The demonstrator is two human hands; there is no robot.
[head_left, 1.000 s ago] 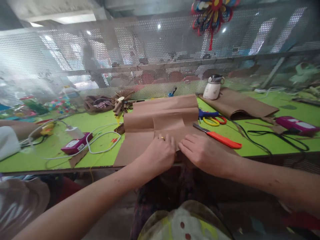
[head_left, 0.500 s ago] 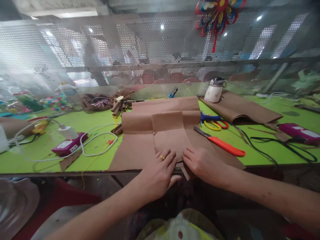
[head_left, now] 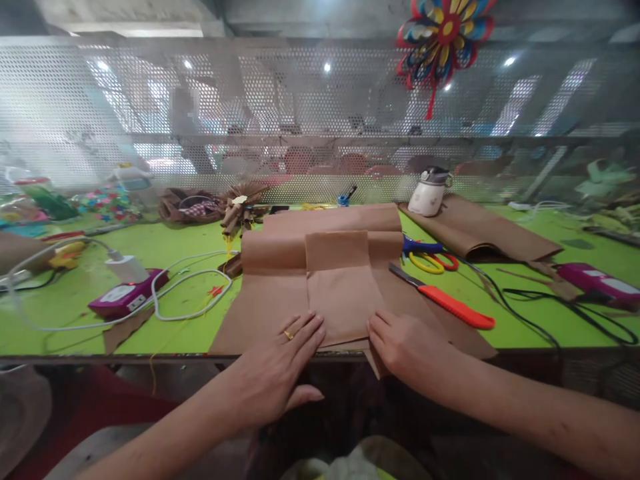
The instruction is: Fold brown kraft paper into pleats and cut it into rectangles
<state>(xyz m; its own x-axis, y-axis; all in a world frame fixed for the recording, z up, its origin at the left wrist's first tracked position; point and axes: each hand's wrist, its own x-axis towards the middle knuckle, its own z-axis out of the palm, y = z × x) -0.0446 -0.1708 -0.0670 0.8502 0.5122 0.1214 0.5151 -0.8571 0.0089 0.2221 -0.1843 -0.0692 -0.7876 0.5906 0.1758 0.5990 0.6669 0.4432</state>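
Observation:
A large sheet of brown kraft paper [head_left: 273, 303] lies over the table's front edge, its far part curled into a roll. On top of it rests a smaller folded piece of kraft paper [head_left: 340, 297]. My left hand [head_left: 283, 370], with a ring on one finger, presses flat at the near left corner of the folded piece, thumb held apart. My right hand [head_left: 413, 343] pinches the folded piece's near right edge, where a narrow flap hangs past the table edge. Right of the papers is a knife [head_left: 455, 307] with an orange handle; its blade touches the large sheet.
Scissors [head_left: 425, 260] with blue, yellow and red handles lie beside the roll. A white bottle [head_left: 429, 193] stands by folded brown paper [head_left: 495, 230]. Purple power strips [head_left: 125, 293] and cables flank the work on the green table [head_left: 185, 333]. A perforated screen [head_left: 290, 87] rises behind.
My left hand has slid left and flattened out from a bunched grip, uncovering more of the folded piece. My right hand keeps its pinch near the same edge. The camera view has shifted slightly.

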